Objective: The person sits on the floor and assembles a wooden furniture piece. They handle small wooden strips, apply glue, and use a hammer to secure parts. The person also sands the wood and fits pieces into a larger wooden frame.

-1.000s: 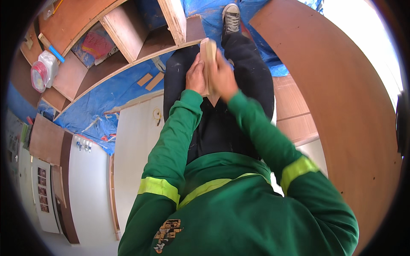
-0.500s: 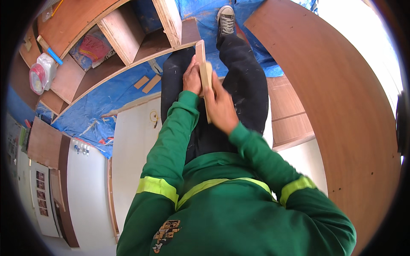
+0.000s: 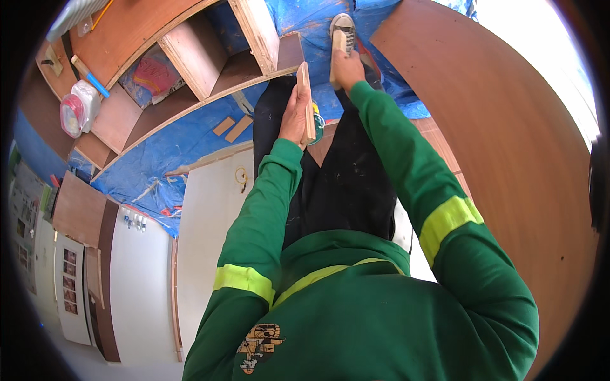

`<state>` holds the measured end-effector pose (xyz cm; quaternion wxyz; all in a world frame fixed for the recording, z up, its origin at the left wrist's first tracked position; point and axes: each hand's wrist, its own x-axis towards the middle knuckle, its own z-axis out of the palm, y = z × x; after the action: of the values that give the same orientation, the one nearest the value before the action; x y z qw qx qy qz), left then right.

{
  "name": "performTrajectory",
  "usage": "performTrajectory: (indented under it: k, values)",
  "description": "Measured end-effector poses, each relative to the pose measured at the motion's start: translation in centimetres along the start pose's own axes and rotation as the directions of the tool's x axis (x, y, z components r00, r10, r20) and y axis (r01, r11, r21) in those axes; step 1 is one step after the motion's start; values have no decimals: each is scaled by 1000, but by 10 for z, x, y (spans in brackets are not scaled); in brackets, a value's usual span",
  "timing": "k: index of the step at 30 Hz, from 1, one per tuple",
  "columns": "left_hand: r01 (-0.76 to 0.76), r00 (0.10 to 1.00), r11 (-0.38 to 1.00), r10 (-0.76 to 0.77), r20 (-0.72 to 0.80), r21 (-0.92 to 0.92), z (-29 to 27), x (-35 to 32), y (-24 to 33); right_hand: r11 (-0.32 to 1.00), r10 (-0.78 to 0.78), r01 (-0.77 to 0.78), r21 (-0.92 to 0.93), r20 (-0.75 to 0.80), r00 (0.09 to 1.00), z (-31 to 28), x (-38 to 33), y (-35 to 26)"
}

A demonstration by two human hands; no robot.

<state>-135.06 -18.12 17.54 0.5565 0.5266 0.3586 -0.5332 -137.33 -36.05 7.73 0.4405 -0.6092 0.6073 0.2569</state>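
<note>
My left hand (image 3: 293,119) is closed around a short wooden board (image 3: 303,77), held upright on edge above my left thigh. Farther out, beside my right shoe (image 3: 344,24), my right hand (image 3: 349,68) grips a pale, narrow wooden block (image 3: 340,42). The block stands apart from the board, partly covered by the fingers. Between my legs, a green and yellow round container (image 3: 318,127) shows partly behind the board.
An open plywood shelf unit (image 3: 197,57) lies at the upper left, with a plastic-wrapped bundle (image 3: 79,108) and a blue-handled tool (image 3: 92,79) on it. Two wood offcuts (image 3: 238,129) lie on blue sheeting (image 3: 143,162). A large curved brown panel (image 3: 508,127) fills the right side.
My right hand has moved away from the board, forward and right toward my shoe, carrying the pale block. My left hand still holds the board. The round container has come into view.
</note>
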Motion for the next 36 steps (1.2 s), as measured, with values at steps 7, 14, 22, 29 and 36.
performTrajectory:
  k: [7,14,22,29,36]
  values:
    - [162,986,964,-150,73,-210,4,-20,-14,942,48,-78,328,97,994,-89,-52,58]
    - [67,996,961,-51,69,-267,22,-27,-24,914,139,-212,346,222,965,-127,-105,30]
    - [33,985,998,-23,-171,56,29,-12,-35,954,22,-124,273,349,937,-113,-128,17]
    - [-32,990,999,34,-139,18,19,12,-45,957,-33,-69,280,345,938,-80,-140,24]
    - [-184,949,958,232,-215,221,-6,69,-85,975,-190,139,172,331,924,-38,-138,14]
